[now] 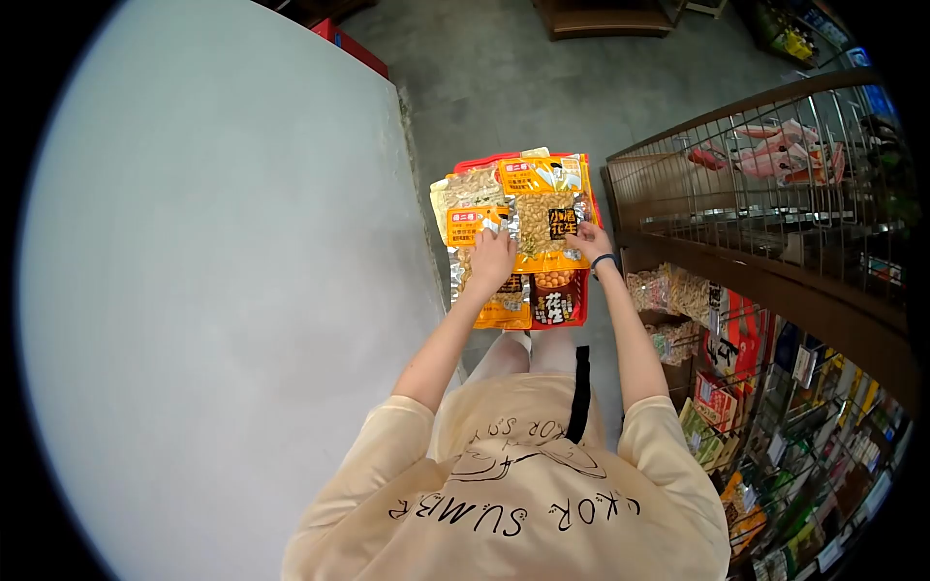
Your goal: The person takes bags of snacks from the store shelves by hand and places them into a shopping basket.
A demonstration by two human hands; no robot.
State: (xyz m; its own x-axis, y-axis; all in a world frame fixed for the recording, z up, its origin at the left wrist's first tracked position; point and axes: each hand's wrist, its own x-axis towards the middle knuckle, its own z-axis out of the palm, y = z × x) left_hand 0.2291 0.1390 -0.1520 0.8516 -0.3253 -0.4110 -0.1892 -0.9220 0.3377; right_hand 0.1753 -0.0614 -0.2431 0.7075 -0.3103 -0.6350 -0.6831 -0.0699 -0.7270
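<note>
Using the red basket (584, 308) as reference. Large pale flat surface (232, 290) fills the area left of it. Wire rack (765, 213) stands to the right of it, pink goods (787, 155) on the upper level, assorted packs below. Grey floor (475, 87) runs beyond it. Wearer's printed cream shirt (523, 484) is on its near side.

Packets are stacked in the basket up to the rim: orange peanut packet A (544, 215) at its far right, orange peanut packet B (475, 225) at its near left, overhanging a bit, dark-and-red packet (555, 302) in its near right corner.

Left hand (496, 257): over the basket's left half, fingers bent onto B's face; can't tell if it's pinching. Right hand (591, 244): at the basket's right edge, thumb and fingers at A's right border; can't confirm a clamp. Dark band (604, 259) on that wrist.
</note>
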